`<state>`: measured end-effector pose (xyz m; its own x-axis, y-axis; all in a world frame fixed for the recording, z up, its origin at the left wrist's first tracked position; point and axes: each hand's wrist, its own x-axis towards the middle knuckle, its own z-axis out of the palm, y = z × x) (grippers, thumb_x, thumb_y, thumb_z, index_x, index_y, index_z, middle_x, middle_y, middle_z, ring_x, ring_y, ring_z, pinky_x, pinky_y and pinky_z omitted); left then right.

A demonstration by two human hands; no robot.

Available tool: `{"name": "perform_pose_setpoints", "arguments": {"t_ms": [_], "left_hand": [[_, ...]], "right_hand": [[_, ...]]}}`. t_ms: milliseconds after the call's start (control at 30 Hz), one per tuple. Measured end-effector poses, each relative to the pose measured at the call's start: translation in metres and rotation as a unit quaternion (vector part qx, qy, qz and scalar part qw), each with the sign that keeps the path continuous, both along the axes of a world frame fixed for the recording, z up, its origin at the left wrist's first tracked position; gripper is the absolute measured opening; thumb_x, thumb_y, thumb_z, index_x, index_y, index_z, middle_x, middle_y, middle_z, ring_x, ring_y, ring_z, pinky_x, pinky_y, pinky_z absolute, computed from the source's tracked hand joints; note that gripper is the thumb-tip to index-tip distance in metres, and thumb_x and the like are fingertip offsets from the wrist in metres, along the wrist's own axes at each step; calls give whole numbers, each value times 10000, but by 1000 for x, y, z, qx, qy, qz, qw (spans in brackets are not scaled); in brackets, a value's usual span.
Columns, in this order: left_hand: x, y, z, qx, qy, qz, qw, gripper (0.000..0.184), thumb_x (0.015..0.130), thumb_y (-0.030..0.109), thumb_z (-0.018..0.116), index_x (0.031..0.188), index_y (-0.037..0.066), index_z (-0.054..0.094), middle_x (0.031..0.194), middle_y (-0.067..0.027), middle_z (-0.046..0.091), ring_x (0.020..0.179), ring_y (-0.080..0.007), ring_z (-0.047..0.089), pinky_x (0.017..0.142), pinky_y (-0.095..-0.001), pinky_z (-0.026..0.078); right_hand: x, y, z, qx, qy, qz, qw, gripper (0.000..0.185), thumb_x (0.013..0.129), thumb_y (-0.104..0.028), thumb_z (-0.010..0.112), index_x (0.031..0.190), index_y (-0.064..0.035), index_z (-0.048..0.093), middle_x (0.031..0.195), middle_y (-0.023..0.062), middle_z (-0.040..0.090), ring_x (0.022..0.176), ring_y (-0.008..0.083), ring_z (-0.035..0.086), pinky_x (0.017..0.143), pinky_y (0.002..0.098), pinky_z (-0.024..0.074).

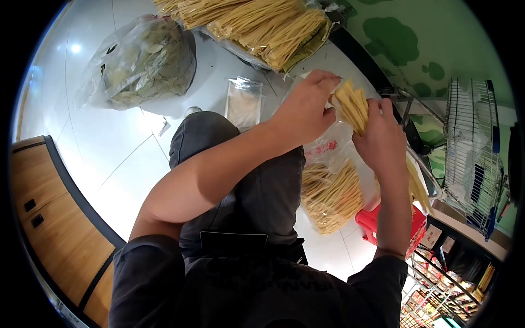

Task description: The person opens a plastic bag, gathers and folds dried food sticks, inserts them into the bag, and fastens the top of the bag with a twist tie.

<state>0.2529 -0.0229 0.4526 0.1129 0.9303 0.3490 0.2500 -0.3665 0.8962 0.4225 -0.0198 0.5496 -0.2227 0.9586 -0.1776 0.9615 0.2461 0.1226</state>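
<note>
My right hand (381, 136) is closed around a bundle of dried tofu skin sticks (350, 105). Their near ends point up and left, and the far ends (419, 188) stick out beyond my wrist. Facing it, my left hand (309, 106) has curled fingers and thumb at the mouth of a clear plastic bag (334, 131) with red print; the exact grip is partly hidden. Below the hands, more tofu skin sticks (331, 194) lie in clear plastic on the floor, right of my knee.
A large pile of tofu skin sticks (257, 24) lies on plastic ahead. To its left stands a clear sack of dried leaves (156, 63). A small clear packet (244, 104) is on the tiles. At right are a red basket (402, 227), a metal cart (473, 147) and stocked shelves.
</note>
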Motion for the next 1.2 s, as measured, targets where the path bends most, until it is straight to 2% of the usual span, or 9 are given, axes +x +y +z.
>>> {"name": "perform_pose_setpoints", "arguments": {"t_ms": [167,267,333,367,600,800,1000,1067,1200], "left_hand": [[1,-1,2,1,14,-15,1000,528,790,-56,653,1303,-67,529,1320,-177,538,857,-286,661,760,-336,562],[1,-3,3,-5,24,-33,999,560,787,-59,667,1324,-59,508,1340,-176,518,855,-289,659,762,-335,567],[3,-3,1,7,20,-37,999,565,788,-54,677,1326,-56,502,1350,-175,507,856,-289,660,761,-332,569],[4,-2,0,18,16,-37,999,571,789,-50,687,1327,-53,496,1359,-174,496,857,-289,660,761,-329,571],[2,-3,3,-11,8,-39,999,567,789,-33,717,1312,-45,501,1350,-169,492,849,-298,661,759,-335,573],[-1,-6,8,-12,78,-69,995,601,781,15,752,1331,-3,510,1340,-151,502,836,-306,666,769,-368,564],[-1,-7,10,-17,78,-22,997,664,723,91,812,1325,36,539,1282,-140,541,1020,-332,626,888,-406,523],[-3,-5,12,-9,115,-35,993,695,696,114,831,1324,30,547,1261,-140,548,1112,-359,576,942,-417,494],[-4,-3,7,51,153,-23,987,741,668,109,849,1336,14,542,1267,-147,540,1161,-366,546,948,-408,490]], "right_hand": [[2,-1,3,-27,-69,7,997,563,715,-96,773,1202,-62,493,1152,152,577,914,410,670,748,499,558],[6,-1,2,-21,-94,13,995,548,711,-95,780,1173,-63,486,1063,153,615,898,406,678,732,494,559],[8,1,3,6,-103,54,993,326,780,-35,705,1043,-39,512,971,151,644,848,395,703,704,474,573],[8,1,4,8,-103,51,993,326,780,-35,705,1043,-39,512,971,151,644,848,395,703,704,474,573],[-2,-4,7,57,-177,115,976,283,792,-38,702,1013,-55,526,933,109,643,792,287,722,640,373,583],[-5,-6,-8,131,-265,143,944,288,797,-102,704,1033,-71,541,883,42,617,749,207,692,596,309,559],[-9,-11,-7,163,-287,168,929,286,807,-123,693,1048,-75,546,872,23,595,746,183,661,612,305,530],[-10,-13,-8,173,-289,175,925,295,807,-129,694,1057,-72,547,872,24,590,740,182,653,619,307,523],[-11,-15,-8,180,-285,188,922,328,799,-147,699,1081,-70,548,868,27,577,736,180,642,618,311,513]]}}
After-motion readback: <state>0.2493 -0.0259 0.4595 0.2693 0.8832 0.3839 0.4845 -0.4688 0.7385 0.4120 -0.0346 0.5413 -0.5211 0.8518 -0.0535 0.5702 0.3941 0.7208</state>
